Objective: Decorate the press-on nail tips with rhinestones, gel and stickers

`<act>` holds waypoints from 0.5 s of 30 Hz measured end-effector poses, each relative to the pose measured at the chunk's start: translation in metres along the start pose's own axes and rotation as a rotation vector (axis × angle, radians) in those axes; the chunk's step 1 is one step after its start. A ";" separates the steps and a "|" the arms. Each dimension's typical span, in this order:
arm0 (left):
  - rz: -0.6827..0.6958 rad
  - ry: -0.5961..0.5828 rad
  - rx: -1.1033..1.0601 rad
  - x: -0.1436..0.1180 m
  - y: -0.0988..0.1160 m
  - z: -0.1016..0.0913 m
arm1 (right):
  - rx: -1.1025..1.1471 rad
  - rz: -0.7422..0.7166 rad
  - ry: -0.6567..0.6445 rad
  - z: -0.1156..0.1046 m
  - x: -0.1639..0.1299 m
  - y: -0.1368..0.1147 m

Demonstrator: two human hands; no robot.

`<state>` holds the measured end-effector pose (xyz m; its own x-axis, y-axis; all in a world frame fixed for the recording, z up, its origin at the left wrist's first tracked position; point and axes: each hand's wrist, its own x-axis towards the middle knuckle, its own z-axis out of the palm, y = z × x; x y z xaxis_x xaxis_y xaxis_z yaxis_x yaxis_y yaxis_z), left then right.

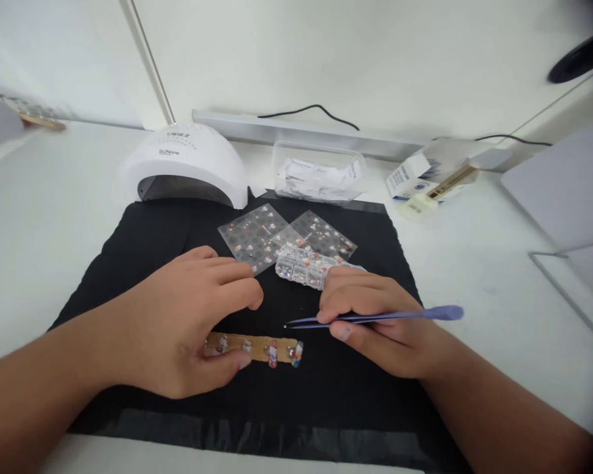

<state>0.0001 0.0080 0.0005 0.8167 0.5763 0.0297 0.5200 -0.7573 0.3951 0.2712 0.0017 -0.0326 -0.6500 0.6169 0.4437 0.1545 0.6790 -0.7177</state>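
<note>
Your left hand (188, 322) pins the nail strip (259, 347) to the black mat (143, 243) with its thumb. Your right hand (375, 322) pinches the tweezers (370, 318), tips pointing left above the strip.

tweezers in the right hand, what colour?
Light purple, lavender-like: the tweezers in the right hand, seen in the head view.

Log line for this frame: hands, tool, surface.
left hand: pins wooden strip of decorated nail tips | right hand: grips purple tweezers | surface: black mat
</note>
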 end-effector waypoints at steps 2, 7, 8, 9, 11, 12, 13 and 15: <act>-0.008 0.015 0.000 0.000 -0.003 -0.001 | -0.004 0.002 -0.009 0.000 0.001 0.000; -0.040 0.114 -0.052 -0.002 -0.018 -0.002 | 0.002 0.007 -0.012 0.000 -0.001 0.001; -0.027 0.148 -0.095 -0.003 -0.022 -0.001 | -0.008 0.009 -0.005 0.000 -0.002 0.002; -0.034 0.186 -0.140 -0.004 -0.025 -0.001 | -0.019 0.015 0.004 0.000 -0.003 0.002; -0.065 0.285 -0.220 -0.005 -0.032 -0.001 | -0.054 0.026 0.048 0.001 -0.006 0.004; -0.080 0.352 -0.257 -0.006 -0.035 -0.002 | -0.067 0.015 0.068 0.001 -0.007 0.006; -0.095 0.402 -0.237 -0.006 -0.038 -0.002 | -0.092 0.011 0.087 0.001 -0.008 0.008; -0.124 0.483 -0.182 -0.005 -0.044 -0.002 | -0.127 -0.010 0.151 0.001 -0.008 0.012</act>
<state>-0.0276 0.0387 -0.0150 0.5209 0.7667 0.3753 0.5184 -0.6334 0.5745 0.2771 0.0044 -0.0451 -0.5348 0.6559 0.5327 0.2470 0.7243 -0.6437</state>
